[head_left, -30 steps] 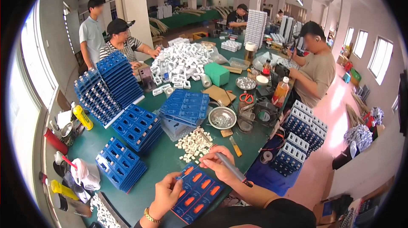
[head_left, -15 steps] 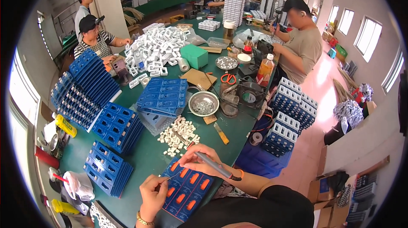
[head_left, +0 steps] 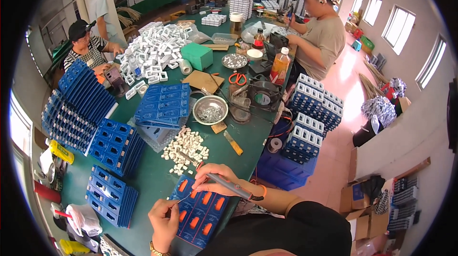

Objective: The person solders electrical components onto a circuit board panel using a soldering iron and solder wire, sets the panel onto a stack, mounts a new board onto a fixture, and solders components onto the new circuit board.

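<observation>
Right hand clenched round a grey pen-like tool — the tool runs from the fingers out toward 4 o'clock, along the wrist, which wears an orange band. A thin wire or tip reaches from under the hand toward 8 o'clock; which hand it belongs to is too small to tell. Left hand sits at 7 o'clock of the right, fingers curled at the tray's left edge; whether they pinch anything I cannot tell. Watch on the left wrist.

Blue tray lies directly under and between both hands, tilted, at the near table edge — orange parts sit in its pockets, in rows. Right hand overlaps the tray's top corner; left hand touches its lower left side.

Outward: pile of small white pieces just at 12 o'clock of the tray. Steel bowl further at 12. Blue tray stacks at 9 o'clock, more at 10–11. Green table underneath. Other people sit at the far end and the right side, well apart.
</observation>
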Demonstrator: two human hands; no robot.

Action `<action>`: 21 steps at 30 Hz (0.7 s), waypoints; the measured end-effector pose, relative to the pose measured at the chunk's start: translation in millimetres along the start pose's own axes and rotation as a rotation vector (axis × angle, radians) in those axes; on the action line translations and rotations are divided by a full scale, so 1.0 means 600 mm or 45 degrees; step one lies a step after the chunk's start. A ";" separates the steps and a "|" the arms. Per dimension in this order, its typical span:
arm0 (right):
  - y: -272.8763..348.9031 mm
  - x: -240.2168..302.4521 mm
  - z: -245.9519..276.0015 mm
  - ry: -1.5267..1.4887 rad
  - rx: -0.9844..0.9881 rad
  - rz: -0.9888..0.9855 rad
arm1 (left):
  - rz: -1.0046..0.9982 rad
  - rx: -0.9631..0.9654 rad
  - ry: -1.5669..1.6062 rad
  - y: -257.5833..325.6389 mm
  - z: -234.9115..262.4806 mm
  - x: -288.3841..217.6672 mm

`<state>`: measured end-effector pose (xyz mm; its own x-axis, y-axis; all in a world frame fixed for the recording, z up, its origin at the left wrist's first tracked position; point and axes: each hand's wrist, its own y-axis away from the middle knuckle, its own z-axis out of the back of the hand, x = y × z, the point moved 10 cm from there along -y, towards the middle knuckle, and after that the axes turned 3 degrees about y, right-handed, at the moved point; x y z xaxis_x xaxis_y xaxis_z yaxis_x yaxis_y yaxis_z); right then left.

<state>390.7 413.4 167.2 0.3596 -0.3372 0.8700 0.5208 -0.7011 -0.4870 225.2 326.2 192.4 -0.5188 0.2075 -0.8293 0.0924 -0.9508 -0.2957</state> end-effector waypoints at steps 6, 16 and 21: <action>0.003 0.025 -0.006 0.194 0.054 0.137 | -0.098 0.228 -0.223 0.003 -0.026 -0.011; -0.006 0.008 -0.023 0.099 0.068 0.031 | 0.068 0.156 -0.111 0.000 -0.008 -0.016; -0.006 0.005 -0.028 0.120 0.060 0.039 | -0.105 0.127 -0.099 0.005 -0.010 -0.023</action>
<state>377.1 404.1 173.0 0.3024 -0.4171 0.8571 0.5473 -0.6602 -0.5144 237.7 322.1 200.1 -0.5860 0.2708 -0.7637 -0.0359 -0.9502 -0.3094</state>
